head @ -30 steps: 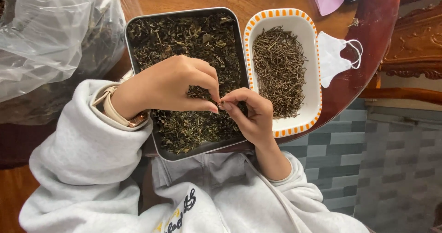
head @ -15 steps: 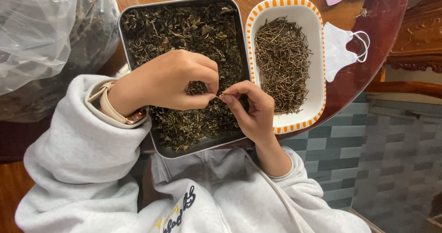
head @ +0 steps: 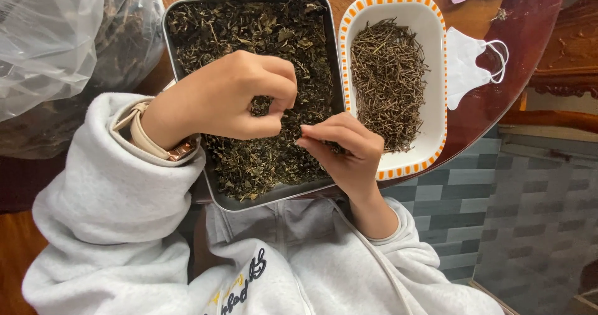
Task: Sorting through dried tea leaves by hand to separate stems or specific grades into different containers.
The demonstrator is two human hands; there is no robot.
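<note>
While both of my hands hover over the middle of the frame, my left hand (head: 227, 100) is curled narrow, thumb and forefinger pinched on a small clump of dried leaves (head: 261, 106), and my right hand (head: 339, 147) is pinched tight just beside it on what looks like a thin stem (too small to tell for sure). Both sit above the metal tray (head: 171, 35), which is full of dark dried leaves and fills the centre of the picture. To do this well, I think I should keep the pinch light, pull the stem straight along its length, and work low over the tray so crumbs fall back in.

To the right, touching the tray, stands the white dish with an orange-checked rim (head: 436, 60), holding a heap of bare stems (head: 389, 78). A white face mask (head: 467, 63) lies on the worktop (head: 498, 103) just beside the dish, and a clear plastic bag (head: 56, 47) bulges in the upper left. Nothing stands between my hands and the dish.
</note>
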